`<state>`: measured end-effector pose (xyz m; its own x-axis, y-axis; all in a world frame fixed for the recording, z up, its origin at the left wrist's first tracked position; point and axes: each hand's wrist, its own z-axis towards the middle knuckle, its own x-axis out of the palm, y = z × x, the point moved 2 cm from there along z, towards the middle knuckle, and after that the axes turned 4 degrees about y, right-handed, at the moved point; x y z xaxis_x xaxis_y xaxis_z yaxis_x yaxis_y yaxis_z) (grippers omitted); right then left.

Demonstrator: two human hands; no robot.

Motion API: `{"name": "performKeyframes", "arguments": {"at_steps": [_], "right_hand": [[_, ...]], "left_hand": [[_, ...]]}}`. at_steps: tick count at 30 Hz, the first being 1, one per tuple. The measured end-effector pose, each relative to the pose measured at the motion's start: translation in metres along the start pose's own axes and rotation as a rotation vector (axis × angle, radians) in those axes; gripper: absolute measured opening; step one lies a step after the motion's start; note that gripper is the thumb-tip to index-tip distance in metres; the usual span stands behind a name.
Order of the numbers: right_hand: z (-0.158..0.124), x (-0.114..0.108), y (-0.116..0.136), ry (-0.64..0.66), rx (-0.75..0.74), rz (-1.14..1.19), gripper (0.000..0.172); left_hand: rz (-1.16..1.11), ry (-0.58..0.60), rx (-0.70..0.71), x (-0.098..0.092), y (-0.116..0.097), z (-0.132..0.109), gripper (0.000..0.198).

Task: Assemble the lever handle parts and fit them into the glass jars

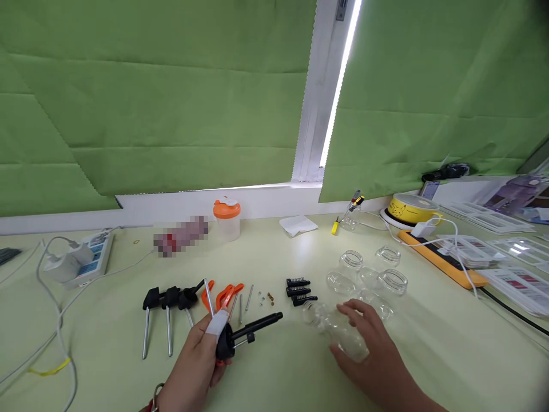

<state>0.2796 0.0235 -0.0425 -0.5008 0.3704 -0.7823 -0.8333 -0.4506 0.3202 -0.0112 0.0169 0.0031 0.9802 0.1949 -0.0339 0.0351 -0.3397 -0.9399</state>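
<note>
The left hand (201, 350) has its grip closed on a black mechanism (257, 325); the right hand (376, 353) surrounds a clear bottle (346, 339), grip unclear. Other bottles (342, 282) crowd toward the surface's (274, 380) right edge.

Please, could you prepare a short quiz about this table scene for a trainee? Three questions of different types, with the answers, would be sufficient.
1. What does the left hand hold?
A) a screwdriver
B) a black part with a long shaft
C) a sheet of paper
2. True or false: the cup at the back has a green lid.
3. Fill the gap: ___ small black pieces lie close together, to the left of the right hand.

Key: 1. B. 2. False; the lid is orange. 3. Three.
</note>
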Motion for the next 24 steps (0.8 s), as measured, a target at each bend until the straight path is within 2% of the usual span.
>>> {"name": "performKeyframes", "arguments": {"at_steps": [2, 4, 9, 13, 16, 20, 22, 24], "right_hand": [[-0.005, 0.001, -0.018, 0.053, 0.157, -0.004, 0.045], [-0.011, 0.000, -0.031, 0.071, 0.238, -0.031, 0.047], [-0.021, -0.003, -0.048, 0.122, 0.462, -0.131, 0.063], [-0.016, -0.005, -0.054, 0.114, 0.533, -0.186, 0.079], [-0.006, -0.009, -0.057, 0.022, 0.466, -0.237, 0.084], [0.006, -0.018, -0.041, -0.225, 0.257, -0.335, 0.082], [0.008, -0.019, -0.022, -0.276, 0.095, -0.356, 0.072], [0.010, -0.016, 0.005, -0.212, -0.160, -0.330, 0.059]], "left_hand": [[-0.056, 0.037, -0.046, -0.001, 0.000, 0.003, 0.039], [-0.099, 0.076, -0.082, -0.001, 0.001, 0.004, 0.039], [-0.099, 0.136, -0.077, 0.000, 0.005, 0.006, 0.040], [-0.055, 0.183, -0.035, 0.000, 0.006, 0.008, 0.041], [-0.023, 0.192, -0.001, -0.001, 0.011, 0.010, 0.039], [0.072, 0.232, 0.026, -0.004, 0.018, 0.012, 0.040], [0.115, 0.259, 0.028, -0.003, 0.020, 0.010, 0.039], [0.150, 0.293, 0.025, 0.000, 0.020, 0.006, 0.040]]}}
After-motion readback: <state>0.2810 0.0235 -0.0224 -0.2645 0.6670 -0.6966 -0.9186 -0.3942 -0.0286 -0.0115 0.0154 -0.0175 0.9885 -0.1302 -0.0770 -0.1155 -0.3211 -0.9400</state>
